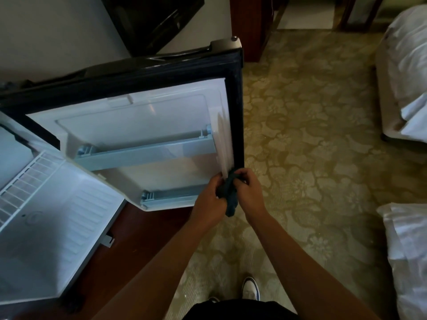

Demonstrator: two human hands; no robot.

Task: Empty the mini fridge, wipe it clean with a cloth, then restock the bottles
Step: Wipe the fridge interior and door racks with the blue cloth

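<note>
The mini fridge stands at the left with its door swung wide open toward me. The white inside holds no bottles; a wire shelf shows at the left, and two door racks hold nothing. A dark green cloth is bunched at the lower right edge of the door, against the black seal. My left hand grips the cloth from the left. My right hand grips it from the right. No bottles are in view.
A dark television leans on the wall behind the fridge. The fridge sits on a reddish wooden base. Patterned carpet spreads to the right. White bedding lies at the right edge. My white shoe is below.
</note>
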